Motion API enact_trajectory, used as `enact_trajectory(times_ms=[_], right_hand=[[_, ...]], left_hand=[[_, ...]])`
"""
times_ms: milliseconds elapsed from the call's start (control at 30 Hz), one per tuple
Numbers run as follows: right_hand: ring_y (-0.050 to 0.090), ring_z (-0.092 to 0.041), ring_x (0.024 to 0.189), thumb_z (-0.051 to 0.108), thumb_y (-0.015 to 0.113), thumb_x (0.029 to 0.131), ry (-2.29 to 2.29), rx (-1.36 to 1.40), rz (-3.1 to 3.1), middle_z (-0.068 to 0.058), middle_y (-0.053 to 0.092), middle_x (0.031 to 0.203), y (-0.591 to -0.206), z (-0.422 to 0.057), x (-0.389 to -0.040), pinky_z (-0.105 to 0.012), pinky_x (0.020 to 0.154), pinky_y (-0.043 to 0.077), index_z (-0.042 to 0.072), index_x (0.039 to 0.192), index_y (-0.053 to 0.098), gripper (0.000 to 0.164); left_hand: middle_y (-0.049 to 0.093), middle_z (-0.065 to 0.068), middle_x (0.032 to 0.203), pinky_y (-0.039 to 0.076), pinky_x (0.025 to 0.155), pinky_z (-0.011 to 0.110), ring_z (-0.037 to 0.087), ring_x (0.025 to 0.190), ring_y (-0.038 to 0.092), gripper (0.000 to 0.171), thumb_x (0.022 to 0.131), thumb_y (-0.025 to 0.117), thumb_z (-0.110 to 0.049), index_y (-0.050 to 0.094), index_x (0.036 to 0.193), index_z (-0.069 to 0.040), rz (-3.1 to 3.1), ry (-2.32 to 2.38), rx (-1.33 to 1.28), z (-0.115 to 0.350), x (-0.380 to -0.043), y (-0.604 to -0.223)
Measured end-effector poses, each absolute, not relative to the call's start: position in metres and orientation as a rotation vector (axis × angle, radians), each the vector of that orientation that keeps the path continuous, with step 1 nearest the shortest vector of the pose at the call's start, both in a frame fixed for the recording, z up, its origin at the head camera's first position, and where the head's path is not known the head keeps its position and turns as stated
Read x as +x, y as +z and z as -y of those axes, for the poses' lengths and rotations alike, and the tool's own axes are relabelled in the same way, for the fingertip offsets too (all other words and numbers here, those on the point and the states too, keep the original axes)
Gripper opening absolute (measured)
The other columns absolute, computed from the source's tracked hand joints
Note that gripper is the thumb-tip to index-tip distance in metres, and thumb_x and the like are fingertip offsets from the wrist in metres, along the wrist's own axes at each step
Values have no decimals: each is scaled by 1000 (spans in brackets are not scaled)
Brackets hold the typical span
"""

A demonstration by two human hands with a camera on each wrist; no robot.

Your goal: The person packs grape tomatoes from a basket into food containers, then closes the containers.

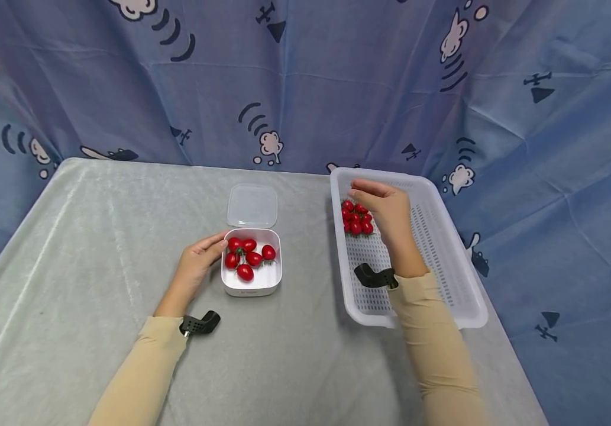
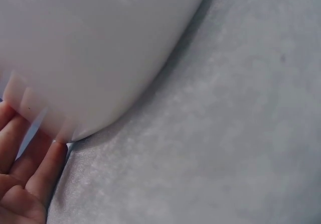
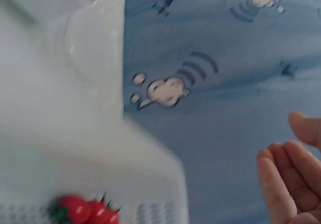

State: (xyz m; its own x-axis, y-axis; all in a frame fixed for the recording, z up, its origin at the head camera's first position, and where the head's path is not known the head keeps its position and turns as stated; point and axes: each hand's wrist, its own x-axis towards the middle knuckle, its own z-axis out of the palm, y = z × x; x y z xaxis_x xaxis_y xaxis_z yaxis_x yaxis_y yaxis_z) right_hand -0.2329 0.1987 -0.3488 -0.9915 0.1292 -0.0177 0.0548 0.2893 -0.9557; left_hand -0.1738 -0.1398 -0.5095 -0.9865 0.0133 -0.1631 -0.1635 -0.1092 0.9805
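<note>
In the head view my left hand [image 1: 199, 263] rests its fingertips against the left side of a small white square box [image 1: 252, 289]. Nearly straight fingers [image 2: 42, 158] touch the box's glossy outer wall [image 2: 100, 58] in the left wrist view. Several red cherry tomatoes [image 1: 245, 272] with green stems lie in the box. Over a white perforated basket [image 1: 339, 260] hovers my right hand [image 1: 387, 210], holding nothing, its thumb apart from the fingers in the right wrist view. A cluster of cherry tomatoes [image 1: 355, 219] lies at the basket's left side, partly below this hand.
Right behind the box lies a translucent square lid [image 1: 252, 205]. A pale grey cloth covers the table [image 1: 97, 248]. Blue patterned curtain [image 1: 305, 89] hangs along the back and right edges, close to the basket's far and right walls.
</note>
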Motion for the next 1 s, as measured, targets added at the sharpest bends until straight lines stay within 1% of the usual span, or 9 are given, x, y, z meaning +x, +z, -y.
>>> enact_trajectory(times_ms=[133, 333, 400, 533, 633, 733, 800, 900, 1000], right_hand=[[68, -2, 90, 22, 76, 88, 1820, -163, 2430, 18, 71, 90, -365, -216, -242, -15, 83, 55, 2, 118, 72, 36], [66, -2, 97, 21, 76, 88, 1818, -210, 2416, 17, 70, 95, -385, -242, -250, -23, 99, 54, 0, 120, 71, 38], [66, -2, 98, 21, 76, 89, 1841, -246, 2408, 17, 70, 96, -390, -250, -253, -24, 101, 53, -1, 122, 69, 40], [66, -2, 99, 19, 76, 89, 1930, -365, 2366, 12, 69, 101, -397, -262, -259, -21, 98, 53, -2, 127, 66, 44], [65, -5, 104, 19, 75, 90, 1986, -492, 2364, 6, 68, 113, -403, -271, -264, -21, 99, 52, 0, 130, 64, 46], [62, -11, 116, 23, 72, 92, 1958, -588, 2454, -4, 63, 132, -412, -279, -268, -24, 105, 49, 3, 134, 62, 47], [60, -16, 124, 27, 71, 93, 1893, -609, 2552, -8, 57, 141, -420, -284, -271, -27, 109, 46, 5, 135, 61, 49], [56, -23, 131, 30, 69, 95, 1801, -604, 2676, -12, 54, 146, -431, -289, -273, -32, 113, 44, 5, 137, 59, 51], [55, -26, 133, 31, 69, 94, 1744, -619, 2748, -13, 55, 145, -439, -291, -274, -36, 115, 42, 5, 137, 59, 50]], left_hand=[[67, -28, 105, 48, 97, 11, -10, 109, 59, 51, 99, 63, -27, 54, 138, 3, -2017, 2242, -182, 139, -174, -509], [67, -27, 107, 48, 98, 11, -10, 110, 59, 51, 99, 63, -27, 55, 139, 2, -2022, 2228, -190, 139, -173, -508], [67, -28, 107, 48, 97, 11, -10, 110, 59, 50, 98, 64, -27, 55, 138, 2, -2018, 2234, -195, 139, -174, -508], [67, -28, 105, 49, 96, 11, -10, 107, 60, 50, 98, 64, -26, 55, 138, 3, -2012, 2254, -199, 139, -174, -509], [68, -28, 103, 49, 96, 11, -10, 107, 61, 50, 98, 64, -25, 55, 138, 4, -2007, 2267, -187, 139, -174, -510], [68, -29, 102, 49, 96, 11, -10, 106, 61, 49, 99, 63, -24, 55, 137, 5, -2003, 2277, -174, 139, -174, -511], [68, -29, 102, 49, 96, 11, -10, 107, 61, 49, 99, 63, -24, 54, 138, 5, -2005, 2278, -168, 139, -174, -511], [68, -29, 102, 49, 97, 11, -10, 107, 60, 50, 99, 63, -25, 54, 138, 5, -2010, 2273, -167, 139, -174, -511], [68, -29, 103, 48, 97, 11, -10, 108, 60, 51, 99, 63, -27, 54, 138, 5, -2017, 2257, -170, 139, -174, -510]])
